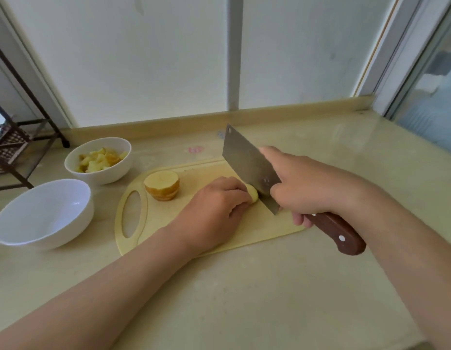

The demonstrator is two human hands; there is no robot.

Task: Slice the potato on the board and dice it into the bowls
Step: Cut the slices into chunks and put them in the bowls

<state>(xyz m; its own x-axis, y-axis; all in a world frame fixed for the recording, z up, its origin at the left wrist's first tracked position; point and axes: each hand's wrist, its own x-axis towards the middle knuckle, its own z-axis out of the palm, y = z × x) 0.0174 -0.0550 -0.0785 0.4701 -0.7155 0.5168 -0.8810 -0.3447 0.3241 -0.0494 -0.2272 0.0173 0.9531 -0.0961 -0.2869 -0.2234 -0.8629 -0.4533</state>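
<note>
Mid-frame, the left hand (pixel 216 205) curls over the potato piece (pixel 253 195) to pin it while the right hand (pixel 305 188) grips the cleaver (pixel 247 165), probably for control.

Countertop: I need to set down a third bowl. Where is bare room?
Bare countertop lies right of the cutting board, toward the far right corner, plus the strip behind the board. Crowded: the board's left, with the empty bowl and the filled bowl.
</note>
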